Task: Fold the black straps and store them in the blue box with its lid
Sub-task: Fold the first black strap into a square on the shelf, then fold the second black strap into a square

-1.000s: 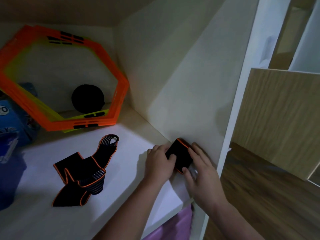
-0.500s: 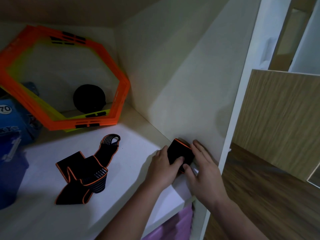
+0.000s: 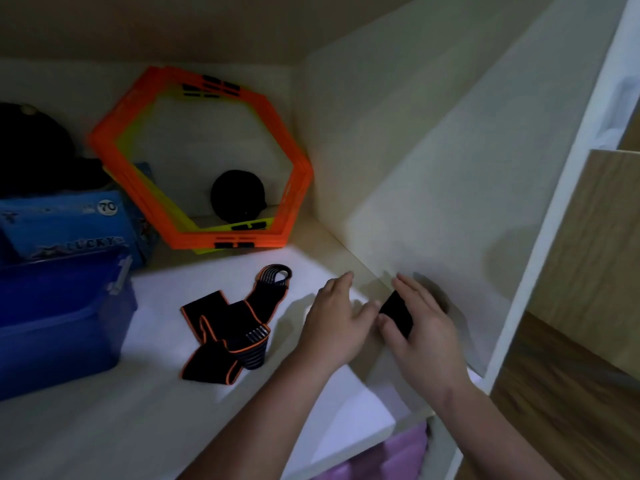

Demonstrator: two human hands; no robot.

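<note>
Head view: a dim shelf compartment seen from above and in front, with both forearms entering from the bottom of the frame.
Right hand (image 3: 420, 332): lower right of centre, close to the compartment's side wall; its fingers curl around a small folded black strap (image 3: 396, 314), the thumb under the bundle and the fingers over its far side.
Left hand (image 3: 334, 322): just left of the right hand, fingers spread and loose, gripping nothing; its thumb tip comes up next to the folded strap, but whether it touches cannot be told.
Folded strap position: between the two hands, mostly covered by the right one, above the white shelf (image 3: 166, 289) near the corner where the shelf meets the wall.
Loose strap (image 3: 232, 327): a second black strap with orange edging lies unfolded in a crumpled, overlapping heap at the middle of the frame, left of the left hand and apart from it; its grey-striped loop end points toward the upper right.
Blue box (image 3: 59, 320): at the left edge of the frame, well apart from both hands, standing on the shelf with a pale latch showing on its near corner; whether the lid is on cannot be told in this light.
Printed blue carton (image 3: 69, 223): behind the blue box, upper left.
Orange hexagon frames (image 3: 294, 188): leaning against the back wall, upper centre, with yellow ones among them.
Black round object (image 3: 238, 195): seen through the hexagon opening at the back of the shelf.
</note>
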